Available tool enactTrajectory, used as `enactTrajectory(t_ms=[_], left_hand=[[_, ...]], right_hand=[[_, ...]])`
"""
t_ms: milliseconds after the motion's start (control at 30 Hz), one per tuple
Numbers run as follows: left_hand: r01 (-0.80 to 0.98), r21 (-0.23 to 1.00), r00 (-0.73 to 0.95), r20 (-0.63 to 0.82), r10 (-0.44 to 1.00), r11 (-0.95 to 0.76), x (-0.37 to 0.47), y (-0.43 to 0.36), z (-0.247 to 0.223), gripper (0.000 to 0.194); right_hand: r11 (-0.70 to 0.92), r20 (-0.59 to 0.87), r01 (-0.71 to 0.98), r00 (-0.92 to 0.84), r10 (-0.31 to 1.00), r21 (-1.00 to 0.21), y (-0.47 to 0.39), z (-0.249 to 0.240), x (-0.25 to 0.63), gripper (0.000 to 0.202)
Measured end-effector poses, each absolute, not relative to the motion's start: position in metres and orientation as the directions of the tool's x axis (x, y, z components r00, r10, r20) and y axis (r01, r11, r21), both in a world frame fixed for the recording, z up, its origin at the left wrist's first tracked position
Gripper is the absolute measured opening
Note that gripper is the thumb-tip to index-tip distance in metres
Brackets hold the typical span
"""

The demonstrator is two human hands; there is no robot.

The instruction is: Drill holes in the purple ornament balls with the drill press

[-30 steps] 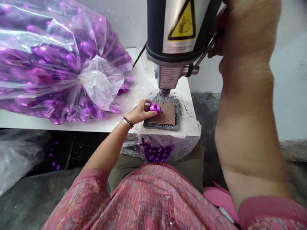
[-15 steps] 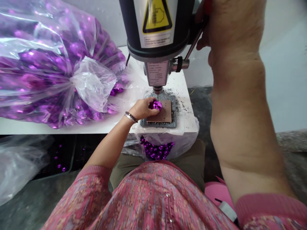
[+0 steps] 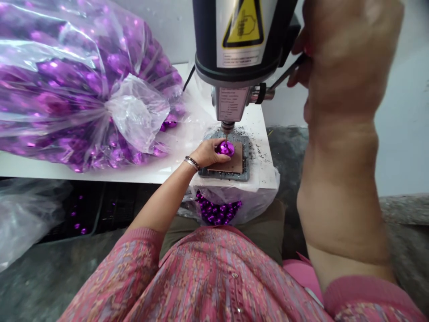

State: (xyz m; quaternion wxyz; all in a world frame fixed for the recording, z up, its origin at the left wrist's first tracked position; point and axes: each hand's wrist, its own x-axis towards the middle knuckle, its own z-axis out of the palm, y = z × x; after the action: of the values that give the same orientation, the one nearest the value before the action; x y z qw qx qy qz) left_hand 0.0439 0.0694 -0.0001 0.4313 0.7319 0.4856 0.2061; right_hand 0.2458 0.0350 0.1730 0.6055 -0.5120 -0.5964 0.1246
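My left hand (image 3: 212,152) pinches a shiny purple faceted ball (image 3: 226,148) between thumb and fingers. The ball rests at the brown board (image 3: 234,163) on the grey base of a drill press (image 3: 231,49). A thin drill bit (image 3: 227,135) comes down from the chuck to the top of the ball and seems to touch it. High on the right, my right hand (image 3: 348,40), blurred and near the camera, has its fingers closed round the press's feed lever (image 3: 291,71). The lever's far end is hidden by that hand.
A big clear plastic bag (image 3: 67,98) full of purple balls lies on the white table (image 3: 174,172) at left. Another bag (image 3: 217,210) of purple balls hangs at the table's front edge. Dark shavings (image 3: 256,154) lie around the base. A wall stands at right.
My right hand has swung the lever lower and outward, and the drill bit has come down to the ball. My left hand keeps its grip. The whole view has shifted slightly.
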Motion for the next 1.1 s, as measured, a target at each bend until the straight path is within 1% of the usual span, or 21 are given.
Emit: enactTrajectory(t_ms=[67, 167, 267, 400, 500, 733, 967, 1033, 1100], left_hand=[[0.522, 0.836, 0.462, -0.111, 0.88, -0.169, 0.044, 0.069, -0.001, 0.056], [0.512, 0.832, 0.495, -0.083, 0.865, -0.213, 0.044, 0.069, -0.002, 0.047], [0.538, 0.799, 0.502, -0.045, 0.864, -0.27, 0.043, 0.07, -0.002, 0.043], [0.593, 0.742, 0.484, -0.017, 0.875, -0.313, 0.043, 0.07, -0.002, 0.047], [0.591, 0.747, 0.483, -0.023, 0.875, -0.306, 0.043, 0.068, -0.001, 0.053], [0.572, 0.769, 0.488, -0.042, 0.872, -0.284, 0.042, 0.067, -0.004, 0.057], [0.532, 0.787, 0.513, -0.007, 0.858, -0.312, 0.042, 0.067, -0.005, 0.045], [0.528, 0.798, 0.507, -0.021, 0.862, -0.291, 0.043, 0.067, -0.004, 0.047], [0.521, 0.812, 0.495, -0.037, 0.868, -0.262, 0.043, 0.066, -0.005, 0.052]], right_hand=[[0.413, 0.59, 0.491, 0.287, 0.755, -0.767, 0.017, 0.162, 0.24, 0.028], [0.461, 0.685, 0.567, 0.275, 0.674, -0.682, -0.003, 0.138, 0.236, 0.019], [0.492, 0.73, 0.587, 0.279, 0.624, -0.644, -0.011, 0.115, 0.234, 0.016], [0.539, 0.793, 0.615, 0.26, 0.552, -0.576, -0.009, 0.097, 0.233, 0.015], [0.561, 0.832, 0.639, 0.25, 0.496, -0.526, -0.007, 0.088, 0.233, 0.018], [0.578, 0.854, 0.635, 0.3, 0.426, -0.512, -0.003, 0.068, 0.232, 0.028], [0.603, 0.84, 0.586, 0.355, 0.409, -0.541, 0.002, 0.037, 0.228, 0.03], [0.618, 0.838, 0.566, 0.366, 0.404, -0.545, 0.003, 0.036, 0.227, 0.033], [0.625, 0.833, 0.551, 0.387, 0.394, -0.552, 0.007, 0.049, 0.227, 0.036]])
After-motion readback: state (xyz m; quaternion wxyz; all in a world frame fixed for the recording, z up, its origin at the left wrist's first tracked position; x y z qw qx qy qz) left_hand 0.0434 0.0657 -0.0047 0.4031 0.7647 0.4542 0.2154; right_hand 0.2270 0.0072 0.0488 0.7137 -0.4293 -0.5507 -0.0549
